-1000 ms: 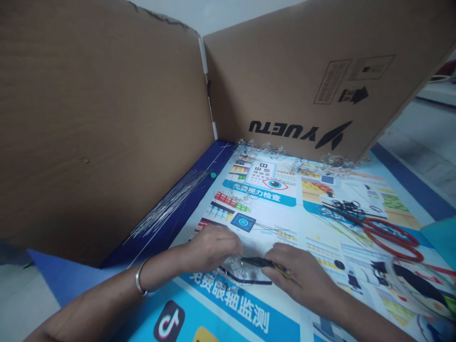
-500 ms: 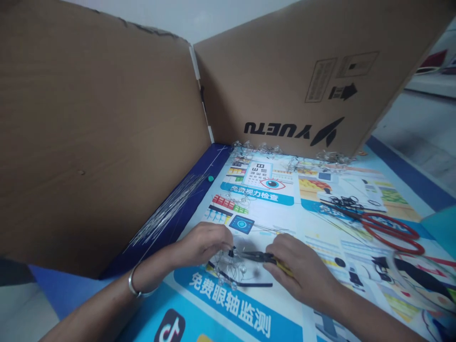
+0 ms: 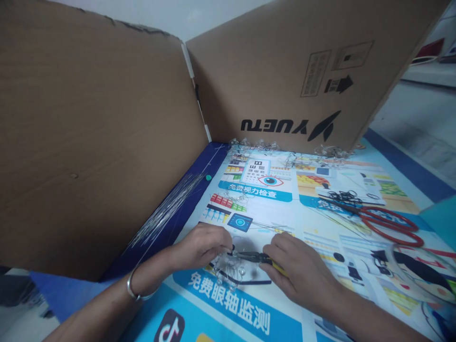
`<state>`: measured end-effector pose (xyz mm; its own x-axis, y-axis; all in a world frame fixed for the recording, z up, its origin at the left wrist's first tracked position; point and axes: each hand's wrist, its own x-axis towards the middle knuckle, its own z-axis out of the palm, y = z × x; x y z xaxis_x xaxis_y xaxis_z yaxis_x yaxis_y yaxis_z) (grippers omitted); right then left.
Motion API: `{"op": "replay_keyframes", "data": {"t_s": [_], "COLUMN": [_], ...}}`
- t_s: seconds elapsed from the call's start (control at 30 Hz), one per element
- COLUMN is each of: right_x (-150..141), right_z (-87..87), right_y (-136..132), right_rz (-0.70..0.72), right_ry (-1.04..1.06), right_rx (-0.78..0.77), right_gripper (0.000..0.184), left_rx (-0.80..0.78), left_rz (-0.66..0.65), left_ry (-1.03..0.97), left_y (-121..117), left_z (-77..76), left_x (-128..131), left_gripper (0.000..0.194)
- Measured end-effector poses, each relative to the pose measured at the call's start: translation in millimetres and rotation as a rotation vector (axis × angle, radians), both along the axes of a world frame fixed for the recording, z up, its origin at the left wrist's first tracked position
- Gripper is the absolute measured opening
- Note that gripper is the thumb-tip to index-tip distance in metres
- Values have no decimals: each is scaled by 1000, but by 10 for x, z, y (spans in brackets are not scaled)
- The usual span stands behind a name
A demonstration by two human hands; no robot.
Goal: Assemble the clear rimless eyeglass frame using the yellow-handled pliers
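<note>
My right hand (image 3: 294, 263) is wrapped round the yellow handles of a pair of pliers (image 3: 253, 257), whose dark jaws point left. Close to my left fingertips, the jaw tips meet a beaded wire piece (image 3: 231, 274); whether they grip it cannot be told. My left hand (image 3: 204, 244), with a silver bangle at the wrist, pinches the top of this piece, where a small dark part shows. Thin looped wires and clear round beads hang below the fingers, over the printed sheet.
Cardboard panels (image 3: 270, 76) stand at the left and back. Straight wires (image 3: 167, 209) lie along the left panel. Red-handled scissors (image 3: 388, 223) and black loops (image 3: 344, 197) lie at the right. More clear beaded pieces (image 3: 252, 145) line the back. A small green item (image 3: 208, 177) is near the corner.
The pliers and my right hand have shifted slightly left, bringing the jaws closer to my left fingertips. The whole view has moved a little.
</note>
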<state>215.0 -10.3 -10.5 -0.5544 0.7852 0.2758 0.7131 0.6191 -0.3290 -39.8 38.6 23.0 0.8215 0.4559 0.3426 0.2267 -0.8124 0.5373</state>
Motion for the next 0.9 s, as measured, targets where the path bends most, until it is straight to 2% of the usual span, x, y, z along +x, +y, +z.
{"op": "replay_keyframes", "data": {"t_s": [0.3, 0.5, 0.63, 0.9], "right_x": [9, 95, 210, 305], "right_z": [-43, -109, -190, -264], "right_y": [2, -21, -59, -77], "right_rz": [-22, -56, -123, -168], "right_ry": [-15, 24, -12, -104], "right_rx": [32, 34, 86, 119], "right_gripper": [17, 20, 24, 28], "left_rx": [41, 32, 9, -33], "left_rz": [48, 85, 71, 51], "left_ry": [15, 55, 72, 100], "left_y": [-19, -7, 15, 27], "left_z": [-44, 16, 54, 142], "left_x": [3, 10, -12, -68], "left_gripper": [9, 14, 17, 19]}}
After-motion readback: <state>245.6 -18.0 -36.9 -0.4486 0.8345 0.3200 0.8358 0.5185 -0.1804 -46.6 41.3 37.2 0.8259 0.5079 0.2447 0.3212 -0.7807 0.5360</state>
